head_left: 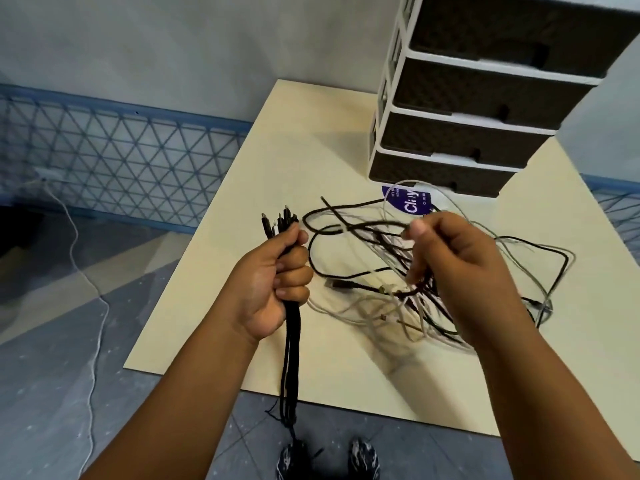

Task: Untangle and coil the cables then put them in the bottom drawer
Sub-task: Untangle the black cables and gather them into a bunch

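The left hand (277,278) is wrapped in a fist around a bundle of black cables (290,341), whose connector ends stick up above the thumb while the strands hang straight down past the near edge of the cream board (277,161). The right hand (460,268) pinches a black cable loop (346,226) between thumb and forefinger, its other fingers curled over more strands (which of those it actually holds cannot be told). Below and between the hands, a tangle of black and white cables (391,299) lies spread on the board, thin and looped, with a few small plugs showing. Behind it stands a white drawer unit (388,98) with 4 dark woven-look drawers, all closed; the bottom drawer (436,174) sits just beyond the tangle, beside a purple round label (408,202) on the board.
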`<state>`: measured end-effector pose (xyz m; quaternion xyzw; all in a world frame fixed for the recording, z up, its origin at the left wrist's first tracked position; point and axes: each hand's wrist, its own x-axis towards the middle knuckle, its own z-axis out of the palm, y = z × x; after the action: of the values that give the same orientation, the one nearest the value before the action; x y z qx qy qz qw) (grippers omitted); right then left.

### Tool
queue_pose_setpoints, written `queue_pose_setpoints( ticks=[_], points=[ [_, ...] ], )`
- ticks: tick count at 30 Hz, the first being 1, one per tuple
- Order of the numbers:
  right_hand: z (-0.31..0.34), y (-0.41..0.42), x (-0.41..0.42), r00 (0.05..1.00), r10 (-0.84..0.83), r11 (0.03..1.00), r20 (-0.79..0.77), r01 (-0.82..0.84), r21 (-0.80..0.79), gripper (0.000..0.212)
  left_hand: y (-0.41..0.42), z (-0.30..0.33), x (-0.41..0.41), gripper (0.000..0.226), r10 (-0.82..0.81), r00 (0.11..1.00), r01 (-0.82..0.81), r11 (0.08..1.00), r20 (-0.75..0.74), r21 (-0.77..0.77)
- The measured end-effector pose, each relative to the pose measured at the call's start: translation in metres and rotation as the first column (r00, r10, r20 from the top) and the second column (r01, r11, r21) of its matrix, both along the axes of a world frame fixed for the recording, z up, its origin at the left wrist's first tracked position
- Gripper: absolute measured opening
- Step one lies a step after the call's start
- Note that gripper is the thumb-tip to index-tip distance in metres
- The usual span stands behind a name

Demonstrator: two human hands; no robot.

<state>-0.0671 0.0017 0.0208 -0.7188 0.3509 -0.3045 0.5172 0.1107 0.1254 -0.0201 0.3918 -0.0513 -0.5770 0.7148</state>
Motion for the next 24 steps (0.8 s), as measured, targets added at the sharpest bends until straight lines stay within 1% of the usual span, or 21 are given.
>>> queue_pose_setpoints(
  ticks=[1, 2, 3, 4, 5, 6, 7, 8, 9, 10, 11, 12, 13, 17, 19, 21, 23, 24],
  points=[
    [0.006, -0.005, 0.000, 0.987, -0.043, 0.978, 0.156, 0.009, 0.210, 0.023, -0.001, 0.002, -0.001, 0.017, 0.000, 1.000, 0.000, 1.000, 0.008, 0.001],
    [0.013, -0.009, 0.001, 0.952, -0.107, 0.899, 0.287, -0.031, 0.437, 0.025, -0.002, 0.005, -0.003, 0.017, 0.000, 1.000, 0.000, 1.000, 0.018, 0.002],
    [0.018, -0.015, 0.002, 0.911, -0.185, 0.782, 0.368, -0.090, 0.617, 0.027, -0.003, 0.008, -0.004, 0.017, -0.001, 1.000, 0.001, 1.000, 0.030, 0.003],
    [0.024, -0.020, 0.003, 0.878, -0.254, 0.667, 0.405, -0.144, 0.731, 0.028, -0.005, 0.010, -0.005, 0.017, -0.001, 0.999, 0.001, 1.000, 0.043, 0.004],
    [0.027, -0.026, 0.004, 0.859, -0.298, 0.595, 0.417, -0.174, 0.784, 0.029, -0.006, 0.012, -0.007, 0.018, -0.003, 0.998, 0.003, 1.000, 0.059, 0.008],
    [0.031, -0.031, 0.004, 0.861, -0.295, 0.593, 0.415, -0.176, 0.786, 0.029, -0.007, 0.014, -0.010, 0.018, -0.004, 0.997, 0.003, 1.000, 0.078, 0.014],
    [0.034, -0.036, 0.003, 0.887, -0.247, 0.666, 0.390, -0.137, 0.733, 0.028, -0.008, 0.016, -0.013, 0.018, -0.005, 0.995, 0.003, 1.000, 0.096, 0.021],
    [0.038, -0.038, 0.002, 0.934, -0.165, 0.795, 0.318, -0.066, 0.603, 0.027, -0.009, 0.017, -0.016, 0.018, -0.005, 0.994, 0.002, 1.000, 0.112, 0.027],
    [0.040, -0.040, 0.001, 0.980, -0.075, 0.925, 0.185, -0.001, 0.380, 0.025, -0.011, 0.017, -0.019, 0.018, -0.007, 0.992, 0.003, 0.999, 0.124, 0.033],
    [0.043, -0.040, 0.000, 1.000, -0.011, 0.994, 0.017, 0.009, 0.112, 0.022, -0.012, 0.018, -0.022, 0.018, -0.011, 0.991, 0.006, 0.999, 0.133, 0.040],
    [0.044, -0.041, 0.000, 0.993, 0.023, 0.995, -0.116, -0.034, -0.098, 0.019, -0.013, 0.019, -0.024, 0.019, -0.017, 0.990, 0.011, 0.999, 0.143, 0.046],
    [0.046, -0.042, 0.000, 0.982, 0.048, 0.976, -0.184, -0.085, -0.200, 0.017, -0.015, 0.020, -0.026, 0.019, -0.024, 0.988, 0.016, 0.999, 0.153, 0.052],
    [0.046, -0.042, 0.001, 0.979, 0.073, 0.969, -0.193, -0.115, -0.217, 0.016, -0.017, 0.021, -0.028, 0.020, -0.030, 0.986, 0.021, 0.998, 0.165, 0.060],
    [0.053, -0.034, 0.006, 0.986, 0.157, 0.980, -0.064, -0.163, -0.113, 0.014, -0.023, 0.024, -0.037, 0.032, -0.053, 0.972, 0.025, 0.992, 0.229, 0.125],
    [0.060, -0.030, 0.009, 0.983, 0.165, 0.986, 0.081, -0.165, 0.000, 0.012, -0.027, 0.023, -0.041, 0.038, -0.052, 0.969, 0.015, 0.989, 0.243, 0.150],
    [0.068, -0.030, 0.010, 0.954, 0.152, 0.968, 0.258, -0.197, 0.157, 0.012, -0.031, 0.020, -0.043, 0.039, -0.033, 0.970, -0.008, 0.986, 0.242, 0.166],
    [0.080, -0.032, 0.007, 0.879, 0.164, 0.895, 0.449, -0.324, 0.307, 0.017, -0.034, 0.016, -0.042, 0.037, 0.013, 0.974, -0.054, 0.983, 0.224, 0.178],
    [0.086, -0.034, 0.005, 0.824, 0.171, 0.846, 0.540, -0.404, 0.349, 0.021, -0.035, 0.013, -0.040, 0.034, 0.043, 0.977, -0.082, 0.980, 0.210, 0.182]
  ],
)
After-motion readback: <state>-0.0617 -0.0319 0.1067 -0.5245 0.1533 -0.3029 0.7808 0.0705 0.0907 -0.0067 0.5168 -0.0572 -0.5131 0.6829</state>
